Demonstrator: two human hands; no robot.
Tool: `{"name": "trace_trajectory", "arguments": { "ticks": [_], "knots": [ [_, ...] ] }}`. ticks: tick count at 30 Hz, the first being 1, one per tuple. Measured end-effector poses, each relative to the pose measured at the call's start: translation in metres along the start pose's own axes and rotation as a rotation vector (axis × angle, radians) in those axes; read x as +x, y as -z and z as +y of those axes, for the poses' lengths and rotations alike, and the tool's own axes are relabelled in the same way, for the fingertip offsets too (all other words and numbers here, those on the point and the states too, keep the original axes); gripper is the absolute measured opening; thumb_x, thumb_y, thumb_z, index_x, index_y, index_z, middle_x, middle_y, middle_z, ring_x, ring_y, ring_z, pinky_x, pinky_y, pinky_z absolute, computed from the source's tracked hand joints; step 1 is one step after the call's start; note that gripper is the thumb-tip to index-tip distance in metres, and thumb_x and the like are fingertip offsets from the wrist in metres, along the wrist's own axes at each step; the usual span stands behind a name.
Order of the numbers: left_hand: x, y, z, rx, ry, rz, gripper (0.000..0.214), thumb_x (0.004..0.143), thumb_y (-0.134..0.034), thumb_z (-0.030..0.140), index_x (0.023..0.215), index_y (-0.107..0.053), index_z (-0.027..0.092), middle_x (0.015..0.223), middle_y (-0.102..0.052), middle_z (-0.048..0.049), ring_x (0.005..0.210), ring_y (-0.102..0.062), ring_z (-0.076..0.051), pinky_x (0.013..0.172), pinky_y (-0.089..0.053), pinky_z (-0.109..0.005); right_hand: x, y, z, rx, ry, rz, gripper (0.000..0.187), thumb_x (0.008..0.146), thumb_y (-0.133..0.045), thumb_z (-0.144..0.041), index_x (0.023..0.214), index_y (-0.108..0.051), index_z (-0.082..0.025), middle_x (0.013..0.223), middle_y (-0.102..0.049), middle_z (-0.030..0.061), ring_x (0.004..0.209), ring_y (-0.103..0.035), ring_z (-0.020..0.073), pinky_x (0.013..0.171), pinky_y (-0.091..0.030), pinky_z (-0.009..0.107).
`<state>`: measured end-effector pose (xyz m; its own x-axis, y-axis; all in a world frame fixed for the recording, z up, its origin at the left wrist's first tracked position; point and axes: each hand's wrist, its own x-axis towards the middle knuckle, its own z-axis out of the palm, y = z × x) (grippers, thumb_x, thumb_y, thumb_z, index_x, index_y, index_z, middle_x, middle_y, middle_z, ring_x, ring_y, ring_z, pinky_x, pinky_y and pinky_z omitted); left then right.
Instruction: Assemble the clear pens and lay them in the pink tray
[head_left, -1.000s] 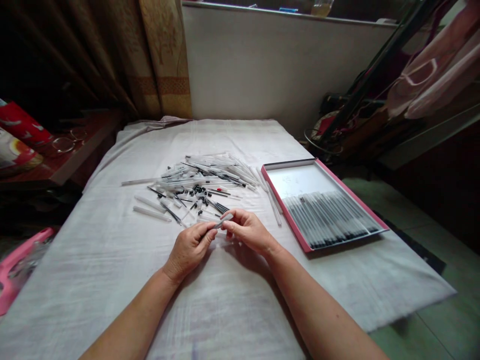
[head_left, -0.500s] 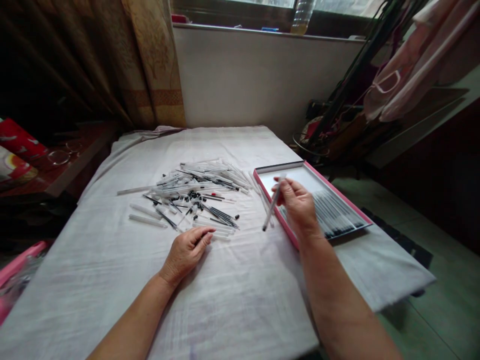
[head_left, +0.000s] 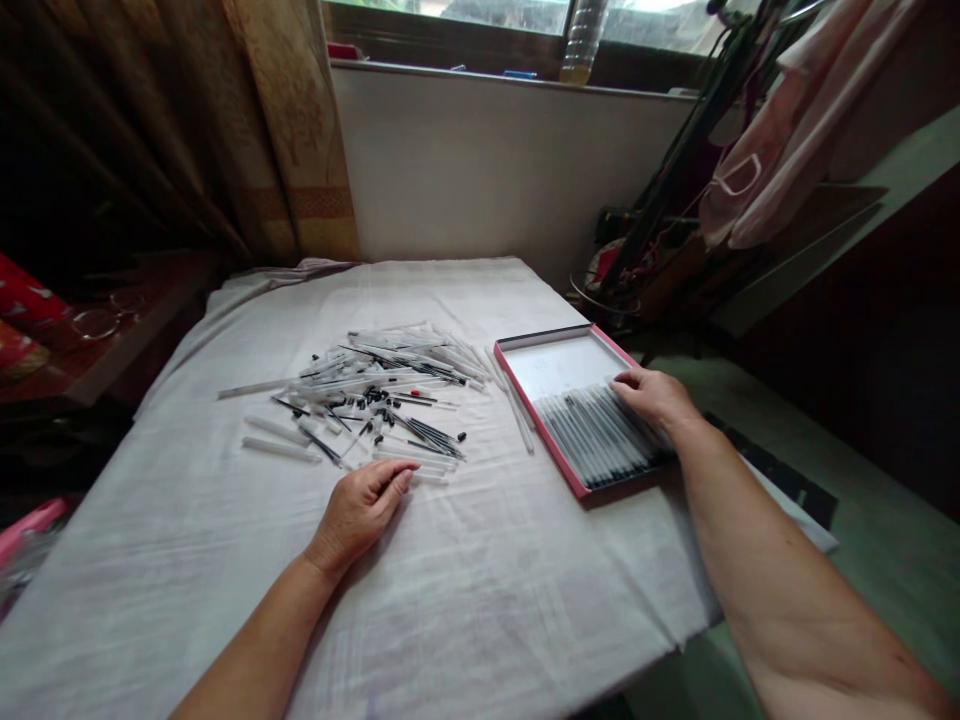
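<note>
My left hand [head_left: 364, 510] rests on the cloth in front of the pile, its fingers loosely curled together and nothing seen in them. Just beyond its fingertips lie clear pen barrels [head_left: 416, 458]. The pile [head_left: 390, 365] holds clear barrels, thin dark refills [head_left: 426, 432] and small black caps [head_left: 375, 398]. My right hand [head_left: 656, 398] is over the right side of a shallow pink-edged box [head_left: 559, 455], thumb and fingers pinched at the upper end of a pen; most of that pen is hidden under the hand. Assembled pens [head_left: 592, 435] lie side by side in the box.
A white cloth [head_left: 450, 600] covers the table. Several loose barrels [head_left: 517, 415] lie left of the box, and two more [head_left: 281, 450] at the pile's near left. A side table [head_left: 127, 330] stands at left; a bottle [head_left: 581, 45] is on the windowsill.
My right hand has moved right, from the box's left edge to the right part of the pen row, taking the pen with it. My left hand stays put; the view has shifted slightly.
</note>
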<state>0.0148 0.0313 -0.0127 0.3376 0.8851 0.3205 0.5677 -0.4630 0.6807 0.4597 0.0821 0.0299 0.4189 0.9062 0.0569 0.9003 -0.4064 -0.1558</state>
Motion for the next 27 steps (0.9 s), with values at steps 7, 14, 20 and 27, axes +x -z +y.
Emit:
{"name": "trace_trajectory", "arguments": {
  "ticks": [7,14,20,27],
  "knots": [
    [0.0,0.0,-0.001,-0.01,0.008,0.005,0.027,0.089,-0.052,0.035,0.095,-0.074,0.02,0.093,-0.077,-0.0054,0.084,-0.072,-0.018,0.08,-0.057,-0.028,-0.003,-0.009,0.003,-0.077,0.003,0.001,0.037,0.082,-0.052,-0.041,0.1,-0.076,-0.021,0.095,-0.076,0.0101,0.085,-0.069,0.0244,0.067,-0.046,0.029],
    [0.0,0.001,0.002,-0.031,0.004,0.014,0.026,0.089,-0.052,0.034,0.095,-0.074,0.021,0.09,-0.077,-0.0046,0.081,-0.072,-0.017,0.078,-0.057,-0.027,-0.01,0.005,-0.011,-0.176,-0.013,-0.012,0.034,0.08,-0.053,-0.041,0.095,-0.078,-0.024,0.092,-0.075,0.0107,0.078,-0.069,0.0252,0.06,-0.044,0.03],
    [0.0,0.002,0.003,-0.062,0.018,0.006,0.027,0.09,-0.05,0.032,0.095,-0.074,0.02,0.089,-0.077,-0.005,0.077,-0.071,-0.016,0.075,-0.057,-0.026,-0.023,0.024,-0.061,-0.134,0.102,0.087,0.034,0.087,-0.048,-0.037,0.106,-0.073,-0.024,0.101,-0.074,0.0096,0.087,-0.067,0.0244,0.068,-0.045,0.03],
    [0.001,0.003,0.006,-0.122,0.064,0.001,0.03,0.091,-0.049,0.035,0.094,-0.074,0.019,0.078,-0.075,-0.0037,0.064,-0.068,-0.015,0.065,-0.055,-0.024,-0.039,0.008,-0.16,-0.129,0.5,0.004,0.035,0.094,-0.042,-0.036,0.105,-0.072,-0.024,0.108,-0.071,0.0072,0.094,-0.065,0.0204,0.072,-0.044,0.026]
  ]
}}
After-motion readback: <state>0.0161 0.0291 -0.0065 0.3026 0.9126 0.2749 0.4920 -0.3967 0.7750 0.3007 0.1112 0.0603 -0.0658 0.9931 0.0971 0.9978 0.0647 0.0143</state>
